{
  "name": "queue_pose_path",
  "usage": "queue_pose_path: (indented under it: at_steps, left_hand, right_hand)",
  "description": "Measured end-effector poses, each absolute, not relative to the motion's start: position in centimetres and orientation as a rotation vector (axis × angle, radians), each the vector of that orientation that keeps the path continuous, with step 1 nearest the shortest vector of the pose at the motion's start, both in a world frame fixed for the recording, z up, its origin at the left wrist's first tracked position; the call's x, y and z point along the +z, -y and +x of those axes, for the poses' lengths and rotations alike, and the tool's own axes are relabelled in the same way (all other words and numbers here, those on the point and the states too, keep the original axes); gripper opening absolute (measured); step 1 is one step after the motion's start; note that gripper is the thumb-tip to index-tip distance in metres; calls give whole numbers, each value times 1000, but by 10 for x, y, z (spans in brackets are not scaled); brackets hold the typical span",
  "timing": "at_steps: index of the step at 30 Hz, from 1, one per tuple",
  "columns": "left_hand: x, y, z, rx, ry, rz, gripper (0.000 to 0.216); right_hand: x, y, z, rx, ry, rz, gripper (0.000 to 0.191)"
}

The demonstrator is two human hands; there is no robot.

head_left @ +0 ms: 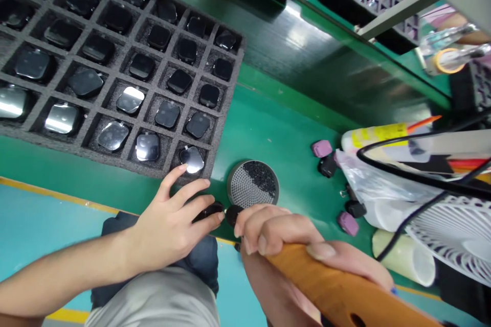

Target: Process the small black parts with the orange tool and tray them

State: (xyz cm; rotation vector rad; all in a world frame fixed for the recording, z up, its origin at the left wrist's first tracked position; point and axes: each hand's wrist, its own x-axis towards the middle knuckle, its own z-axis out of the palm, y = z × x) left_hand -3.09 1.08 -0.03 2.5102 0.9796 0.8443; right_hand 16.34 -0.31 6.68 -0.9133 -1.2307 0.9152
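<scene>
A small black part (209,210) is sitting at the fingertips of the left hand (172,222), which is pinching it between thumb and fingers just over the near edge of the green bench (268,122). The pinch looks meant to steady the part against the tool meeting it. The index finger is stretching away from the pinch, its tip resting at the nearest corner cell of the foam tray (115,159), apparently as a brace.

From the other side, the right hand (276,235) is curling shut round an orange-handled tool (337,286), and the tool's dark tip (232,213) is touching the part.

Directly beyond both sets of fingertips, a round mesh dish (253,184) of tiny dark pieces is lying close by, probably so that a hand need hardly travel. Beyond the left hand, the tray is holding glossy black square cases (180,80), one per cell, kept apart by the foam walls. Out past the right hand, purple pieces (321,148), a yellow-labelled tube (378,135) and a white fan (456,235) are crowding the bench.
</scene>
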Motion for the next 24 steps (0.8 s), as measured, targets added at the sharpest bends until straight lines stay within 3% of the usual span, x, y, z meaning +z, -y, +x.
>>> queue_pose_path:
  at_steps: [7,18,24]
  left_hand:
    - [-1,-11,-29,862,-985,2516,17]
    - [5,-12,-37,716,-840,2515,35]
    - [3,-11,-31,757,-936,2534,22]
  right_hand:
    - [61,0,155,828,1177,-885,43]
    - [66,-13,192,845,979,-949,50]
    - [55,-19,193,866,1061,-878,47]
